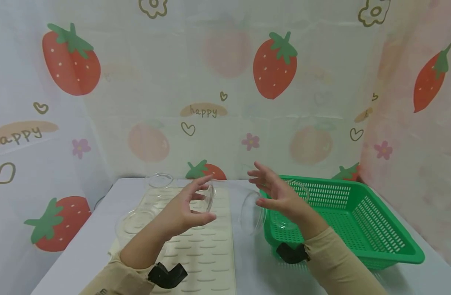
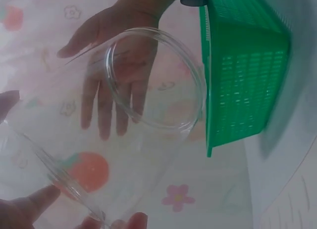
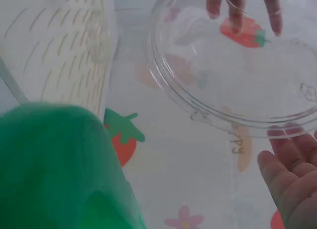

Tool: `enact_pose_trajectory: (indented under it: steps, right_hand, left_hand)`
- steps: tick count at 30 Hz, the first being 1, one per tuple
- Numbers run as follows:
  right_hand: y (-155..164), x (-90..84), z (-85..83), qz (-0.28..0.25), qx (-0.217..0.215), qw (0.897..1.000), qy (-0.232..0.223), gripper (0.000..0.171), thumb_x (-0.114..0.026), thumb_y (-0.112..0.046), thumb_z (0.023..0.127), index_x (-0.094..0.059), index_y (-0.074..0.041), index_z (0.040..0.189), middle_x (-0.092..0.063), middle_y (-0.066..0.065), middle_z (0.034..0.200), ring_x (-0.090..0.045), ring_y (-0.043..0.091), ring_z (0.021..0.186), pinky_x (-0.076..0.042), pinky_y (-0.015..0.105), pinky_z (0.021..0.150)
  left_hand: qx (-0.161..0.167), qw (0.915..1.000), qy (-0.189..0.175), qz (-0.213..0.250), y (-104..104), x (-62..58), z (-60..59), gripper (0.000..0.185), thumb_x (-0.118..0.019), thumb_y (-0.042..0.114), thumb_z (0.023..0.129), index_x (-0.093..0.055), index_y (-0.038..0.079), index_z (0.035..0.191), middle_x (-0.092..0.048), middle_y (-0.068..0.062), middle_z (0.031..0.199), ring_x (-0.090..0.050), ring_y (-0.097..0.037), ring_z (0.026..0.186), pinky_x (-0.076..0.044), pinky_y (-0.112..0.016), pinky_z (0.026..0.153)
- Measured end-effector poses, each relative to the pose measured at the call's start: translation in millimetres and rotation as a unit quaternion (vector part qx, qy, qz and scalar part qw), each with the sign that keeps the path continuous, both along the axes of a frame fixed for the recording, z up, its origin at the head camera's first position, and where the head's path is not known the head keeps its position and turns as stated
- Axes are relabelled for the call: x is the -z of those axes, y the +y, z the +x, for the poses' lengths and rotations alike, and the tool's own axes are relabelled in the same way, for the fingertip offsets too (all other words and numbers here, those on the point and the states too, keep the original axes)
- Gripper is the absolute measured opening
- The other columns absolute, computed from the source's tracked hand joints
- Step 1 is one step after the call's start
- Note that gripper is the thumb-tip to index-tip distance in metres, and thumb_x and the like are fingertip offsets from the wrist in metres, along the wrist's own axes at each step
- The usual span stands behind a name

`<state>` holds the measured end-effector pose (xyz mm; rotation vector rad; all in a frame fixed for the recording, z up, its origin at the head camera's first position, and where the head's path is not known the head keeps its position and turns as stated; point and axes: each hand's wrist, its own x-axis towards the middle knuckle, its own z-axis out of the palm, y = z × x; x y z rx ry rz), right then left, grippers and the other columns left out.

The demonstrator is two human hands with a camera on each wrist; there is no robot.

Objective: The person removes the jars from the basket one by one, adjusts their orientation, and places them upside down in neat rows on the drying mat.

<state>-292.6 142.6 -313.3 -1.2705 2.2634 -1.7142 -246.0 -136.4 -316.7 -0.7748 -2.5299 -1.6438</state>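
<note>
My left hand (image 1: pixel 205 199) is raised over a cream ridged mat (image 1: pixel 207 246), thumb and fingers curled round a clear plastic bowl (image 1: pixel 212 191). Its fingertips (image 2: pixel 29 209) pinch that bowl's rim in the left wrist view. My right hand (image 1: pixel 256 186) faces it with fingers spread and straight. A second clear bowl (image 1: pixel 252 213) hangs on its side just left of the right palm. In the right wrist view this bowl (image 3: pixel 233 75) fills the frame, with my right fingers (image 3: pixel 292 174) at its rim. I cannot tell whether they touch it.
A green slotted basket (image 1: pixel 321 180) stands at the right, with something clear inside, partly hidden by my right hand. Two more clear bowls (image 1: pixel 159 180) (image 1: pixel 131 223) sit on the mat's left side. Strawberry-print curtains close in the table on three sides.
</note>
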Motion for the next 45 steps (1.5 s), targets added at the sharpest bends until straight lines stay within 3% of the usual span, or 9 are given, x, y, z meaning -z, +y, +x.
enact_pose_trajectory:
  steps: [9,15,18,24,31,37,45]
  right_hand:
    - [-18,5.4,4.2,0.147,0.025,0.988,0.026,0.089,-0.074,-0.034,0.075,-0.020,-0.022,0.146,-0.043,0.004,0.137,-0.039,0.021,0.127,-0.031,0.047,0.104]
    - [-25,7.1,7.8,0.210,0.017,0.977,0.028,0.087,-0.075,-0.038,0.072,-0.028,-0.021,0.143,-0.046,0.002,0.136,-0.040,0.016,0.127,-0.029,0.052,0.103]
    - [-28,7.7,7.7,0.227,0.001,0.974,0.017,0.084,-0.076,-0.034,0.073,-0.030,-0.021,0.142,-0.046,0.000,0.135,-0.041,0.015,0.126,-0.029,0.049,0.104]
    - [-32,8.2,6.9,0.236,-0.020,0.972,0.002,0.083,-0.075,-0.036,0.073,-0.029,-0.022,0.141,-0.048,0.000,0.133,-0.043,0.019,0.126,-0.033,0.041,0.104]
    - [-37,10.8,8.2,0.209,-0.022,0.978,0.000,0.080,-0.075,-0.036,0.073,-0.031,-0.019,0.139,-0.049,0.004,0.129,-0.048,0.017,0.119,-0.039,0.039,0.100]
    - [-41,11.3,12.1,0.213,0.003,0.977,0.013,0.082,-0.076,-0.039,0.071,-0.032,-0.024,0.138,-0.049,0.001,0.130,-0.047,0.016,0.120,-0.039,0.039,0.099]
    - [-54,13.0,15.9,0.190,0.024,0.981,0.018,0.087,-0.078,-0.037,0.069,-0.028,-0.031,0.139,-0.038,-0.008,0.138,-0.044,0.016,0.123,-0.037,0.043,0.100]
  left_hand:
    - [-0.006,0.9987,0.024,-0.045,3,-3.0,2.6,0.080,-0.076,0.023,0.072,-0.032,0.038,0.137,-0.036,-0.005,0.135,-0.042,-0.028,0.116,-0.050,-0.036,0.079]
    - [-0.004,0.9976,0.036,-0.060,4,-5.5,3.7,0.080,-0.075,0.026,0.072,-0.031,0.034,0.139,-0.037,-0.006,0.133,-0.041,-0.029,0.117,-0.049,-0.042,0.081]
    - [-0.002,0.9973,0.035,-0.064,4,-6.2,4.1,0.080,-0.075,0.028,0.073,-0.031,0.034,0.139,-0.038,-0.006,0.132,-0.040,-0.028,0.116,-0.048,-0.043,0.082]
    - [0.004,0.9965,0.039,-0.074,4,-6.9,4.4,0.078,-0.075,0.030,0.073,-0.032,0.033,0.139,-0.040,-0.006,0.132,-0.040,-0.027,0.116,-0.048,-0.044,0.083]
    - [0.009,0.9966,0.043,-0.070,3,-7.4,4.2,0.080,-0.075,0.030,0.073,-0.030,0.035,0.139,-0.039,-0.005,0.134,-0.040,-0.027,0.116,-0.047,-0.043,0.083]
    - [0.008,0.9969,0.043,-0.066,0,-7.7,5.4,0.084,-0.076,0.027,0.073,-0.027,0.036,0.140,-0.040,-0.004,0.136,-0.039,-0.026,0.119,-0.046,-0.043,0.086]
    - [0.000,0.9942,0.078,-0.075,-4,-11.1,6.7,0.087,-0.077,0.025,0.071,-0.026,0.036,0.140,-0.037,-0.004,0.139,-0.038,-0.025,0.124,-0.043,-0.043,0.091]
